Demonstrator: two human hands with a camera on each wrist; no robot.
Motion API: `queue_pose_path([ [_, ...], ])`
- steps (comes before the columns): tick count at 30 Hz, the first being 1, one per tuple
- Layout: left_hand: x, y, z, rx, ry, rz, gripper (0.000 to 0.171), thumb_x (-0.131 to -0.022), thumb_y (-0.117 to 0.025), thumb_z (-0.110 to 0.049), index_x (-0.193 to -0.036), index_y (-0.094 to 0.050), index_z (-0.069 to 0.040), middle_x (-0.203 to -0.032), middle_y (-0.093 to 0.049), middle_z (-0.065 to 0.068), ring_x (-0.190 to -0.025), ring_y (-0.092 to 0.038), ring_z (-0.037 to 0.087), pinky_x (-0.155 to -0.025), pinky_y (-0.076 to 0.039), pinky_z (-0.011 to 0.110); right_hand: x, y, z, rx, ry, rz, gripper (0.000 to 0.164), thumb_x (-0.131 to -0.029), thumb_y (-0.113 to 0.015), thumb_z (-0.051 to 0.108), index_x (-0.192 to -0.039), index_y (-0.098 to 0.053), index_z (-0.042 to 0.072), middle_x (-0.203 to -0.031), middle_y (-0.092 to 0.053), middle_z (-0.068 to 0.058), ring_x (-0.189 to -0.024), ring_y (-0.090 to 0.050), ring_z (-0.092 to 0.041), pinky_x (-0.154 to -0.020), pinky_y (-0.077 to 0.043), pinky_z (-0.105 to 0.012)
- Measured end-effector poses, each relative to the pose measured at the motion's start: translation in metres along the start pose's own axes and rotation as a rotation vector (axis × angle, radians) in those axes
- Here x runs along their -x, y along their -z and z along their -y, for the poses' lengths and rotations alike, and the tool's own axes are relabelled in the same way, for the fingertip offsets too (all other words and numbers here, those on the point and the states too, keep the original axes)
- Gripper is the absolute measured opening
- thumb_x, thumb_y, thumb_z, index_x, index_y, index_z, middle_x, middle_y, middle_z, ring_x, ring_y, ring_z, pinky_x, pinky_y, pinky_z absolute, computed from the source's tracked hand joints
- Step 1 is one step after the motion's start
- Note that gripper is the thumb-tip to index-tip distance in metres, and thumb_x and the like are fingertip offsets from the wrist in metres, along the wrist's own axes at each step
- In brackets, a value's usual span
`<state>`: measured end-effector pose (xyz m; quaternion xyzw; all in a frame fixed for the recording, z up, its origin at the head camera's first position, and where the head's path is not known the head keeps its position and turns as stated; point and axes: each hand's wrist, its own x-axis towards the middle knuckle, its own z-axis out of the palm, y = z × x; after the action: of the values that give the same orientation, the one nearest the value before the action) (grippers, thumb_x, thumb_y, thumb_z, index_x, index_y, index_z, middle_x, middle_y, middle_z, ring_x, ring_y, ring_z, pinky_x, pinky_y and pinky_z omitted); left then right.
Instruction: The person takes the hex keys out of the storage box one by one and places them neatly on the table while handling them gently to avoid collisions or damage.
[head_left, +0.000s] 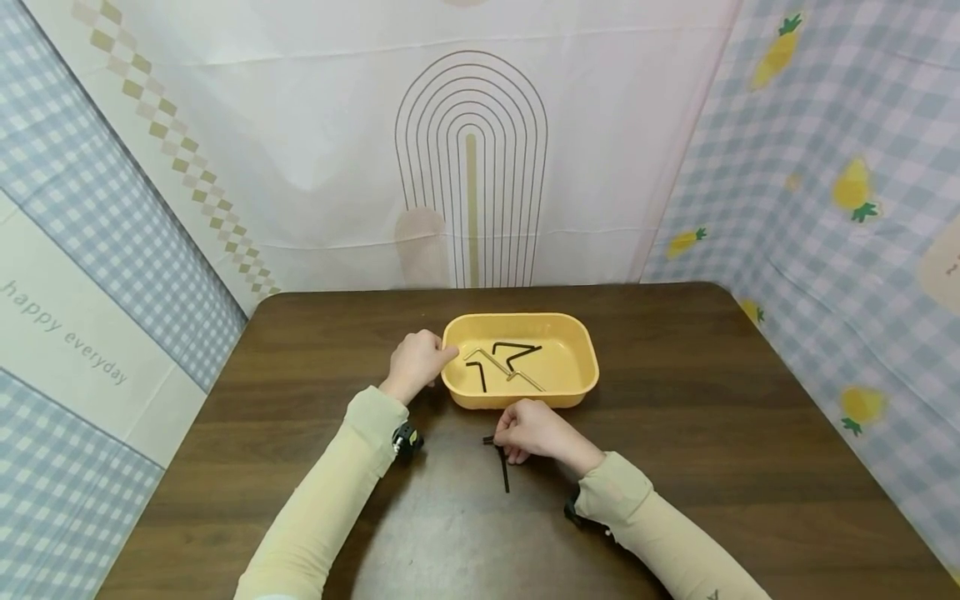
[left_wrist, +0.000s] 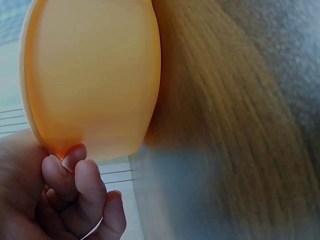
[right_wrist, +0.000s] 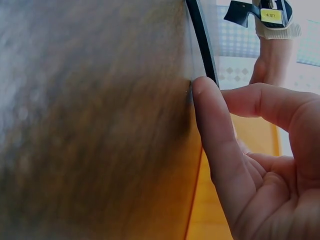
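Observation:
A yellow plastic tray (head_left: 570,358) holds several L-shaped hex keys, black ones (head_left: 482,377) and gold-coloured ones (head_left: 491,361). My left hand (head_left: 414,365) grips its left rim, with the thumb over the edge; in the left wrist view the curled fingers (left_wrist: 90,185) are at the tray's end wall. In front of the tray, my right hand (head_left: 536,433) pinches a black hex key (head_left: 506,475) between thumb and fingertips, close over the table. The right wrist view shows its dark shaft (right_wrist: 201,35) at the fingertips; part of the key is hidden behind the hand.
The tray stands on a dark brown wooden table (head_left: 675,400). A white printed cloth (head_left: 322,150) hangs behind the table's far edge, with blue checked cloth (head_left: 810,250) at the sides. Each wrist wears a small black camera (head_left: 407,440).

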<state>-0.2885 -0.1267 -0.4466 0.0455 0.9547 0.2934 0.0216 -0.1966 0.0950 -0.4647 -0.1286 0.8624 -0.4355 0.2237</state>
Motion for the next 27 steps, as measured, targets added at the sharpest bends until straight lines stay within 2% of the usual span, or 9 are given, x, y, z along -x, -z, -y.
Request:
queue_pose_path([
  [17,0.0016,-0.0014,0.0005,0.001,-0.011,-0.022,0.040,-0.090,-0.058,-0.035,-0.055,-0.056,-0.015,-0.045,-0.055,0.001,-0.040,-0.058,0.018,-0.047,-0.044,0.034,-0.0028,-0.0003,0.0016,0.102,-0.042,0.010,0.019,-0.091,-0.070,0.010,-0.072,-0.067,0.005,-0.060,-0.064,-0.007,-0.049,-0.064,-0.015,-0.050,-0.055,-0.031],
  [27,-0.0001,-0.0012,-0.0007,-0.017,-0.016,-0.022,0.041,-0.090,-0.059,-0.036,-0.054,-0.056,-0.016,-0.043,-0.054,-0.001,-0.041,-0.058,0.017,-0.047,-0.044,0.034,-0.0028,0.0024,0.0017,0.083,-0.051,0.034,0.018,-0.091,-0.068,0.010,-0.074,-0.068,0.005,-0.060,-0.065,-0.008,-0.048,-0.064,-0.015,-0.050,-0.055,-0.032],
])
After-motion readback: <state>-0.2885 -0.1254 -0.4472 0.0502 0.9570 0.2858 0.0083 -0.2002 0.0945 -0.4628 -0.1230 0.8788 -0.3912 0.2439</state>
